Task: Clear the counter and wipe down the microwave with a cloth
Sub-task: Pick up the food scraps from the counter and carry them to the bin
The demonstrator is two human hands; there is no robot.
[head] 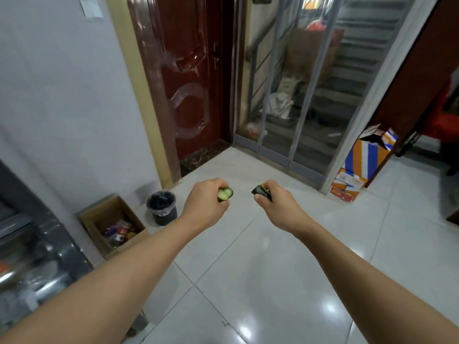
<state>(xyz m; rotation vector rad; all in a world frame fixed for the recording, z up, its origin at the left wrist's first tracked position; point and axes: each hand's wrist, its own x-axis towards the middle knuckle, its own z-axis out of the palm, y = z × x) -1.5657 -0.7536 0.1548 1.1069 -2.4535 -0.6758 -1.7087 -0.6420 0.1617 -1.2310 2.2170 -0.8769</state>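
Hands out in front of me over white tiled floor (pixel 248 269), both forearms bare and stretched forward. My left hand (pixel 206 202) is curled around a cucumber piece (pixel 225 194); its pale green cut face with dark skin shows at the thumb side, pointing toward the other hand. My right hand (pixel 275 203) is clenched on a dark green scrap (pixel 260 190), skin side out, with a thin yellowish edge; most of it is hidden by my fingers, so I cannot tell its full shape. The two pieces are near each other but apart, with a gap of floor visible between them. Black waste bin (pixel 162 207) with a clear liner stands on the floor by the wall, left of and just beyond my left hand. Open cardboard box (pixel 111 224) holding mixed packaging sits just beside the bin, nearer to me. Red-brown door (pixel 188 78) ahead, plastic film peeling on it. Grey screen (pixel 298 83) to its right, stairs blurred behind. Orange and blue cartons (pixel 360 165) stacked at the right.
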